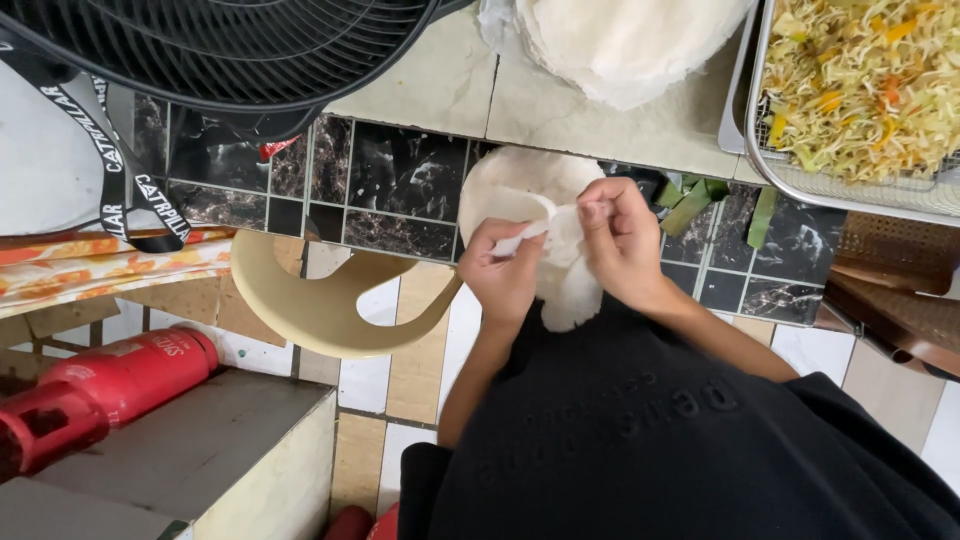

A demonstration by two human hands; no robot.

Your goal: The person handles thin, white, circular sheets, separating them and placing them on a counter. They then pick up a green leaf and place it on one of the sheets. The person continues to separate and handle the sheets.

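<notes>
A small stack of thin round white wrappers point(520, 185) hangs in front of my chest, below the counter edge. My left hand point(503, 272) pinches a peeled-up edge of one sheet. My right hand point(622, 243) grips the stack from the right side, thumb on top. A larger pile of the same white wrappers point(625, 45) lies on the counter above. At the upper right a metal wire tray point(800, 185) holds shredded vegetable filling point(865, 80) in yellow, green and orange.
A black fan point(230, 50) stands at the upper left. A beige plastic chair arm point(320, 305) curves below it. A red gas cylinder point(100, 390) lies at the lower left beside a grey box top point(180, 440). Green leaf strips point(695, 200) hang off the counter edge.
</notes>
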